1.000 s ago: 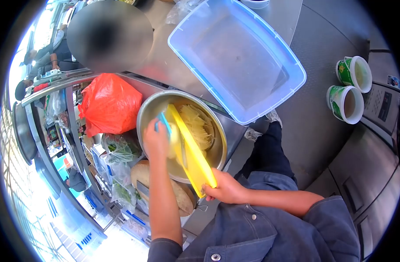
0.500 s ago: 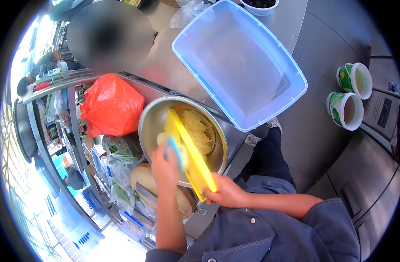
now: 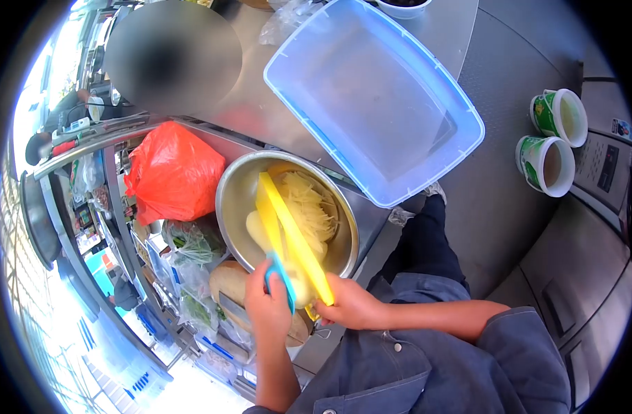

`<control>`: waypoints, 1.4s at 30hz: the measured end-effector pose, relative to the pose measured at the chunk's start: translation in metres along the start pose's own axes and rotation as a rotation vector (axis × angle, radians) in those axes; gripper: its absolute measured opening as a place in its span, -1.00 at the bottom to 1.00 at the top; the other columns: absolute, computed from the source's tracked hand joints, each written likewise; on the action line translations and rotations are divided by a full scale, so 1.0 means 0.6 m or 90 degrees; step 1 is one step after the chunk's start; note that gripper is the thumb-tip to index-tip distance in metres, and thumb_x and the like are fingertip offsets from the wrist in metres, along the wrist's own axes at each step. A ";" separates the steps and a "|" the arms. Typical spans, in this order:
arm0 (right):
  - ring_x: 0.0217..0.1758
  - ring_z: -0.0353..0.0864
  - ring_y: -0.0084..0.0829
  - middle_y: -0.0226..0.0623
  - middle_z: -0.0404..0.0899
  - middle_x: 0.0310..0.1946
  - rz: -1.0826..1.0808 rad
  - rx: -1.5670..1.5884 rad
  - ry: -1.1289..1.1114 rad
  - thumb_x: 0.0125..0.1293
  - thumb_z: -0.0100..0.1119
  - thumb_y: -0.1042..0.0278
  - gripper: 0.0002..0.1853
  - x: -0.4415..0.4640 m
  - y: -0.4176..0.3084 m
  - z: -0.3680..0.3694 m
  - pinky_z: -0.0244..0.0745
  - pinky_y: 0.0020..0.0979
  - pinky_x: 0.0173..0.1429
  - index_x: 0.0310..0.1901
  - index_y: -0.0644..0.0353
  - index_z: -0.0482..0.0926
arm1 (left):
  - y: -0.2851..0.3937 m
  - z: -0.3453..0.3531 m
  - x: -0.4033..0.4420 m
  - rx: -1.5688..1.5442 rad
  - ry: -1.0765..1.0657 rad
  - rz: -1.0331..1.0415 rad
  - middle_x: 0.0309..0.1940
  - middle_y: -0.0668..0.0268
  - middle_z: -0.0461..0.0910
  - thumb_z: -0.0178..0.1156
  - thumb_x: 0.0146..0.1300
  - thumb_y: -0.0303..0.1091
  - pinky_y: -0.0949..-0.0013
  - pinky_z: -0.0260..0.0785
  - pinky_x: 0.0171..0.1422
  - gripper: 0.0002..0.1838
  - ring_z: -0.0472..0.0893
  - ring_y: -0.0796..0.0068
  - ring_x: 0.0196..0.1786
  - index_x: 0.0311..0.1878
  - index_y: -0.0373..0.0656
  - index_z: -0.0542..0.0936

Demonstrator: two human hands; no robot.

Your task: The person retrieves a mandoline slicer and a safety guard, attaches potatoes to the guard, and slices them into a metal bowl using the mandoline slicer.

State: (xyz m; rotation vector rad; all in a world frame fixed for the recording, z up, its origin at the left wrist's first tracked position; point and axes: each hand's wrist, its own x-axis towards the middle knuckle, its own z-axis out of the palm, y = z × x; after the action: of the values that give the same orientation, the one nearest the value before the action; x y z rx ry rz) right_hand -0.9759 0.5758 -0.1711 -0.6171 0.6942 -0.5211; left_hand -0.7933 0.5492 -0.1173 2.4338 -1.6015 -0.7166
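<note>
My right hand (image 3: 354, 303) is closed around the lower end of a yellow grater (image 3: 298, 238). The grater slants into a metal bowl (image 3: 231, 183). In my left hand (image 3: 267, 307) is a teal hand guard (image 3: 281, 279), gripped from behind. A pale, potato-like piece (image 3: 300, 293) sits between the guard and the lower part of the grater; its edges are blurred. Pale yellow shreds (image 3: 305, 207) are heaped in the bowl on the grater's right side. A whole peeled, potato-like vegetable (image 3: 257, 228) rests on the left side.
A translucent blue-white plastic tub (image 3: 371, 103) stands on the metal counter (image 3: 250, 90). Left of the bowl are a red plastic bag (image 3: 174, 172) and bagged greens (image 3: 191, 245). A knife (image 3: 234, 310) lies on a round board (image 3: 226, 279). Two buckets (image 3: 547, 165) stand at right.
My left hand and the teal guard have slid down along the grater toward my right hand. The grater has shifted slightly left, and the peeled vegetable in the bowl shows more fully.
</note>
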 end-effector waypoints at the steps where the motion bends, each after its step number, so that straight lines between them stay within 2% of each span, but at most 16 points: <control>1: -0.44 0.75 -0.34 -0.12 0.69 -0.37 0.007 -0.007 -0.006 0.40 0.17 0.34 -0.69 0.000 -0.003 0.001 0.64 -0.31 -0.29 -0.02 0.36 0.34 | -0.002 0.005 0.011 0.017 0.025 0.014 -0.03 -0.05 0.65 0.07 0.44 -0.24 0.25 0.44 0.20 -0.60 0.65 0.17 0.06 0.17 -0.35 0.59; 6: -0.41 0.77 -0.31 -0.10 0.69 -0.36 0.010 -0.009 -0.003 0.40 0.17 0.34 -0.69 -0.001 0.012 0.010 0.64 -0.29 -0.29 -0.02 0.35 0.34 | -0.018 0.031 0.184 0.100 0.038 -0.021 -0.04 0.02 0.67 0.06 0.45 -0.25 0.29 0.47 0.13 -0.62 0.67 0.27 -0.02 0.15 -0.32 0.61; 8: -0.41 0.77 -0.30 -0.10 0.69 -0.37 0.002 0.026 0.006 0.40 0.16 0.34 -0.69 0.007 0.004 0.003 0.65 -0.29 -0.29 -0.02 0.35 0.34 | -0.021 0.022 0.147 0.063 -0.003 -0.049 0.03 -0.11 0.64 0.05 0.43 -0.21 0.14 0.41 0.26 -0.59 0.64 -0.03 0.10 0.17 -0.29 0.60; 9: -0.41 0.77 -0.30 -0.10 0.69 -0.38 0.009 -0.011 0.007 0.40 0.16 0.34 -0.70 0.007 0.012 -0.003 0.65 -0.29 -0.29 -0.02 0.36 0.33 | -0.034 0.017 0.093 0.060 0.015 0.029 -0.05 0.07 0.67 0.05 0.46 -0.28 0.32 0.47 0.12 -0.63 0.66 0.33 -0.05 0.17 -0.31 0.59; 12: -0.41 0.77 -0.31 -0.11 0.69 -0.41 0.016 -0.015 0.004 0.41 0.16 0.35 -0.70 -0.003 0.015 0.000 0.65 -0.29 -0.29 -0.02 0.36 0.33 | -0.024 0.008 0.005 0.010 0.006 0.052 -0.06 0.08 0.67 0.04 0.47 -0.29 0.35 0.45 0.15 -0.63 0.65 0.37 -0.02 0.18 -0.33 0.58; 14: -0.42 0.77 -0.31 -0.12 0.68 -0.42 0.002 0.006 -0.012 0.41 0.15 0.35 -0.70 0.003 0.007 -0.004 0.65 -0.29 -0.29 -0.02 0.36 0.33 | -0.028 0.015 0.036 -0.013 0.007 -0.003 0.08 -0.12 0.62 0.07 0.44 -0.23 0.13 0.40 0.31 -0.59 0.60 -0.06 0.17 0.18 -0.32 0.59; 17: -0.42 0.76 -0.32 -0.10 0.68 -0.38 0.027 -0.001 -0.020 0.41 0.15 0.35 -0.71 0.003 0.013 0.002 0.64 -0.31 -0.29 -0.03 0.37 0.34 | -0.021 0.032 0.192 0.074 0.011 -0.059 0.11 -0.12 0.61 0.05 0.45 -0.17 0.12 0.39 0.32 -0.57 0.60 -0.06 0.18 0.18 -0.31 0.59; 23: -0.43 0.75 -0.33 -0.10 0.68 -0.36 0.044 -0.003 0.006 0.40 0.16 0.36 -0.71 -0.001 -0.001 -0.010 0.64 -0.32 -0.30 -0.02 0.37 0.35 | 0.005 0.008 0.016 -0.006 -0.014 -0.039 0.05 -0.11 0.64 0.06 0.43 -0.17 0.16 0.41 0.29 -0.57 0.62 -0.01 0.15 0.16 -0.29 0.61; 27: -0.43 0.75 -0.34 -0.10 0.68 -0.36 0.032 -0.029 -0.009 0.39 0.17 0.36 -0.71 -0.001 0.003 -0.004 0.64 -0.30 -0.30 -0.03 0.37 0.35 | -0.001 0.028 0.099 0.058 0.016 -0.056 -0.01 -0.08 0.66 0.07 0.42 -0.22 0.15 0.43 0.25 -0.60 0.64 -0.02 0.10 0.14 -0.30 0.62; 29: -0.38 0.77 -0.46 -0.21 0.67 -0.34 0.098 -0.068 -0.022 0.42 0.16 0.32 -0.67 -0.002 0.008 -0.001 0.64 -0.36 -0.27 0.07 0.34 0.35 | -0.055 0.037 0.199 0.098 0.039 -0.052 -0.03 0.14 0.69 0.06 0.47 -0.18 0.31 0.46 0.09 -0.58 0.66 0.32 -0.08 0.14 -0.34 0.61; 30: -0.38 0.77 -0.22 -0.06 0.68 -0.33 0.043 -0.074 -0.015 0.41 0.19 0.24 -0.63 -0.003 0.009 0.003 0.63 -0.23 -0.27 0.02 0.35 0.35 | -0.079 0.035 0.208 0.088 0.043 -0.051 -0.03 0.14 0.69 0.06 0.47 -0.18 0.31 0.46 0.09 -0.58 0.66 0.32 -0.08 0.14 -0.34 0.61; 33: -0.38 0.67 0.14 0.13 0.64 -0.43 -0.064 -0.351 -0.006 0.34 0.22 0.13 -0.55 0.003 0.019 0.019 0.59 0.01 -0.29 -0.08 0.39 0.32 | -0.144 0.021 0.205 -0.084 0.072 -0.075 -0.06 0.06 0.69 0.05 0.46 -0.17 0.20 0.45 0.19 -0.61 0.67 0.17 0.04 0.12 -0.28 0.62; 34: -0.37 0.65 0.19 0.16 0.63 -0.44 -0.045 -0.365 -0.045 0.32 0.23 0.10 -0.53 0.000 0.001 0.031 0.57 0.06 -0.29 -0.10 0.40 0.32 | -0.170 0.017 0.186 -0.316 0.110 -0.164 -0.09 0.13 0.69 0.07 0.46 -0.18 0.21 0.47 0.15 -0.64 0.67 0.25 0.02 0.10 -0.23 0.63; 35: -0.37 0.67 0.16 0.13 0.64 -0.46 -0.074 -0.388 -0.072 0.28 0.25 0.14 -0.54 0.003 -0.009 0.044 0.58 0.04 -0.29 -0.11 0.40 0.34 | -0.182 0.011 0.169 -0.550 0.151 -0.249 -0.12 0.19 0.69 0.08 0.46 -0.18 0.23 0.49 0.11 -0.67 0.67 0.33 -0.01 0.09 -0.18 0.63; 38: -0.41 0.70 0.06 0.08 0.65 -0.49 -0.086 -0.450 -0.123 0.22 0.26 0.15 -0.56 0.018 -0.040 0.068 0.61 -0.02 -0.32 -0.13 0.39 0.39 | -0.193 -0.018 0.127 -0.717 0.200 -0.315 -0.13 0.27 0.68 0.12 0.44 -0.20 0.25 0.53 0.04 -0.73 0.67 0.38 -0.05 0.07 -0.09 0.61; 42: -0.44 0.70 0.04 0.08 0.64 -0.51 -0.111 -0.466 -0.120 0.23 0.26 0.14 -0.56 0.029 -0.030 0.091 0.61 -0.03 -0.34 -0.13 0.40 0.40 | -0.187 -0.054 0.083 -0.906 0.144 -0.196 -0.11 0.29 0.66 0.08 0.47 -0.21 0.26 0.56 0.03 -0.76 0.67 0.34 -0.06 0.01 -0.13 0.58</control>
State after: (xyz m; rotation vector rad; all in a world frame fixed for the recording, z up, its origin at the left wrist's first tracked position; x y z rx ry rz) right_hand -0.9296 0.5711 -0.1333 -1.4039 0.6468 -0.3518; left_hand -0.6697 0.5474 -0.1457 1.5140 -0.2749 -1.0399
